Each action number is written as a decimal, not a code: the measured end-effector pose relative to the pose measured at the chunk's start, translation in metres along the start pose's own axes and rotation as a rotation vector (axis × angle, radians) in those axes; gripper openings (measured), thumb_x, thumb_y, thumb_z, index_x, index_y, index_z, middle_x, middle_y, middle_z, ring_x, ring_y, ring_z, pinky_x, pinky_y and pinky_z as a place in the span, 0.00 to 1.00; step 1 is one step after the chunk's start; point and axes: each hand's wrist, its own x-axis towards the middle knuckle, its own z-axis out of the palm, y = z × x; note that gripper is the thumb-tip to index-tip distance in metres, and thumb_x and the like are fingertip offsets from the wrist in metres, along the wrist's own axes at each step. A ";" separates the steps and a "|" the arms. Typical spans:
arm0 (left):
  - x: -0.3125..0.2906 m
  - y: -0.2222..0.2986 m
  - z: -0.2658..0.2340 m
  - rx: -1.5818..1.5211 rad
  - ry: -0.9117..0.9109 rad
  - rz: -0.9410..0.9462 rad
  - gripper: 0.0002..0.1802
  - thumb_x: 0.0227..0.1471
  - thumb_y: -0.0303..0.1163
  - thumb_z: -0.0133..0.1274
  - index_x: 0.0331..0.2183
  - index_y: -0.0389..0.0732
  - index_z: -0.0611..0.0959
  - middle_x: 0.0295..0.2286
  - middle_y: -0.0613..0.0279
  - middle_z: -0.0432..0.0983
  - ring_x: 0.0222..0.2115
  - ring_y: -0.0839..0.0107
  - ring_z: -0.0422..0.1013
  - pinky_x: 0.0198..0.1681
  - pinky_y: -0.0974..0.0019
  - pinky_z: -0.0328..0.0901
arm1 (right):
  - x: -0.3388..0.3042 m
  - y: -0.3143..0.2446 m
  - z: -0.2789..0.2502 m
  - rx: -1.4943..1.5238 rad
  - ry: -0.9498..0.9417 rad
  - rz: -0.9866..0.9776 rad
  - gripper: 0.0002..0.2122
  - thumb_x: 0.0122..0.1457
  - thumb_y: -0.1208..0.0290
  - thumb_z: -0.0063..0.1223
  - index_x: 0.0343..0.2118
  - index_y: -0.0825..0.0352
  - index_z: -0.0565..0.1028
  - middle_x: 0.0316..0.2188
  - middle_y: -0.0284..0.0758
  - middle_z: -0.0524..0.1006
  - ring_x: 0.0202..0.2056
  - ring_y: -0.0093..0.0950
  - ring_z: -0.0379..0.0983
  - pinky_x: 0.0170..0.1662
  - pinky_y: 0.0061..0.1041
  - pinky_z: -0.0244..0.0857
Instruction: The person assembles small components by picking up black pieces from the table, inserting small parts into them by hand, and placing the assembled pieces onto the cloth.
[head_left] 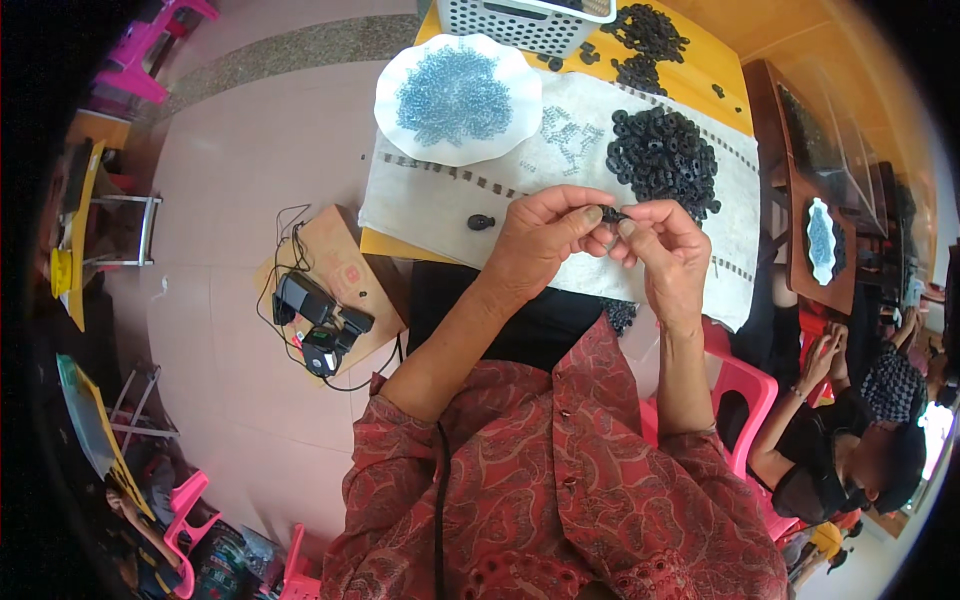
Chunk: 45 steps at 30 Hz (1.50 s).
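Lying left of centre: box (335, 245), black adapters (303, 298) on top. Upper centre: white plate (388, 100), springs (452, 98) inside. Below plate: loose part (481, 222) on cloth (420, 200). Centre: left hand (540, 235) pinching small black piece (612, 213). Upper right of centre: black pile (662, 160). Below pile: right hand (672, 250), fingertips narrowed on same piece.

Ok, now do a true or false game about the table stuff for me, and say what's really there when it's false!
1. The left hand and right hand both hold a small black part. True.
2. The plate is square. False: the white plate is rounded with a wavy rim.
3. One black piece lies alone on the white cloth, left of the left hand. True.
4. The big black pile is left of the plate. False: the big black pile is right of it.
5. The basket is red. False: the basket is whitish.
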 end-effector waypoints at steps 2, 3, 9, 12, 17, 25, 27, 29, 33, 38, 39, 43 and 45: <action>0.000 -0.001 0.000 0.027 0.005 0.004 0.11 0.56 0.22 0.47 0.41 0.32 0.79 0.29 0.61 0.76 0.29 0.76 0.73 0.33 0.73 0.71 | 0.000 0.000 0.000 -0.002 0.008 0.009 0.05 0.53 0.83 0.51 0.33 0.72 0.75 0.25 0.34 0.78 0.23 0.18 0.74 0.25 0.13 0.64; 0.000 -0.002 -0.001 0.055 0.011 0.010 0.11 0.55 0.22 0.48 0.41 0.32 0.79 0.29 0.61 0.76 0.28 0.77 0.73 0.32 0.74 0.71 | 0.000 0.000 0.001 -0.005 0.018 0.024 0.05 0.53 0.83 0.51 0.33 0.72 0.75 0.24 0.34 0.78 0.23 0.18 0.74 0.25 0.13 0.64; -0.002 -0.001 0.004 0.237 0.063 0.047 0.10 0.55 0.24 0.48 0.39 0.33 0.80 0.26 0.62 0.76 0.26 0.80 0.72 0.31 0.76 0.70 | 0.000 0.000 0.003 -0.028 0.044 0.056 0.03 0.52 0.82 0.52 0.30 0.71 0.75 0.22 0.33 0.77 0.22 0.17 0.74 0.23 0.13 0.62; -0.003 0.000 0.006 0.394 0.065 0.110 0.09 0.55 0.24 0.48 0.38 0.34 0.80 0.24 0.64 0.76 0.24 0.81 0.71 0.29 0.77 0.68 | -0.001 0.002 0.005 -0.052 0.063 0.052 0.02 0.52 0.82 0.52 0.29 0.70 0.75 0.21 0.33 0.77 0.22 0.17 0.73 0.22 0.12 0.62; -0.004 0.002 0.006 0.483 0.067 0.158 0.09 0.55 0.24 0.48 0.37 0.35 0.81 0.23 0.65 0.75 0.22 0.82 0.70 0.27 0.77 0.66 | -0.002 0.003 0.007 -0.094 0.070 0.038 0.01 0.52 0.82 0.52 0.28 0.70 0.75 0.21 0.33 0.77 0.21 0.17 0.73 0.21 0.13 0.62; -0.005 0.004 0.005 0.576 0.048 0.203 0.09 0.54 0.22 0.48 0.38 0.36 0.81 0.24 0.65 0.74 0.23 0.81 0.69 0.27 0.77 0.65 | -0.005 0.000 0.010 -0.110 0.064 0.024 0.01 0.52 0.82 0.52 0.27 0.71 0.75 0.20 0.33 0.76 0.21 0.17 0.73 0.22 0.14 0.64; -0.006 0.005 0.004 0.615 0.021 0.227 0.10 0.55 0.23 0.47 0.38 0.35 0.81 0.25 0.65 0.74 0.23 0.81 0.69 0.27 0.77 0.65 | -0.006 0.000 0.011 -0.107 0.073 0.028 0.01 0.52 0.82 0.52 0.27 0.71 0.75 0.20 0.33 0.76 0.21 0.17 0.73 0.22 0.14 0.64; -0.006 0.006 0.004 0.565 0.015 0.187 0.09 0.56 0.23 0.47 0.38 0.34 0.80 0.25 0.64 0.75 0.23 0.81 0.70 0.27 0.77 0.66 | -0.006 -0.001 0.011 -0.104 0.082 0.032 0.01 0.52 0.82 0.52 0.27 0.71 0.75 0.20 0.33 0.76 0.20 0.17 0.72 0.22 0.14 0.64; -0.008 0.006 0.011 0.392 0.034 0.131 0.12 0.59 0.25 0.44 0.43 0.32 0.77 0.25 0.62 0.74 0.26 0.78 0.72 0.31 0.74 0.69 | -0.003 0.000 0.007 0.000 0.081 0.060 0.02 0.52 0.82 0.51 0.27 0.72 0.75 0.21 0.34 0.77 0.20 0.17 0.72 0.22 0.14 0.65; -0.007 0.009 0.006 0.375 -0.001 0.143 0.13 0.59 0.25 0.44 0.45 0.32 0.76 0.26 0.61 0.76 0.27 0.77 0.73 0.33 0.73 0.70 | -0.003 0.000 0.007 0.022 0.080 0.055 0.02 0.52 0.83 0.50 0.27 0.72 0.75 0.22 0.35 0.77 0.20 0.17 0.72 0.22 0.14 0.64; -0.007 0.009 0.005 0.422 -0.022 0.138 0.13 0.59 0.25 0.44 0.45 0.31 0.76 0.26 0.60 0.76 0.27 0.76 0.74 0.33 0.73 0.70 | -0.003 0.000 0.006 0.021 0.078 0.051 0.02 0.52 0.83 0.50 0.27 0.72 0.75 0.21 0.35 0.77 0.20 0.17 0.71 0.22 0.14 0.64; -0.007 0.009 0.005 0.438 -0.016 0.133 0.13 0.57 0.24 0.46 0.43 0.31 0.77 0.26 0.59 0.77 0.25 0.77 0.73 0.32 0.74 0.70 | -0.003 0.001 0.007 0.003 0.071 0.050 0.02 0.52 0.83 0.51 0.28 0.72 0.75 0.21 0.34 0.76 0.20 0.17 0.71 0.22 0.14 0.64; -0.007 0.010 0.004 0.458 0.006 0.090 0.11 0.56 0.23 0.47 0.41 0.31 0.79 0.25 0.60 0.76 0.25 0.77 0.73 0.30 0.74 0.70 | -0.005 0.001 0.008 -0.024 0.082 0.041 0.01 0.52 0.83 0.51 0.27 0.72 0.75 0.20 0.34 0.76 0.20 0.16 0.71 0.22 0.14 0.64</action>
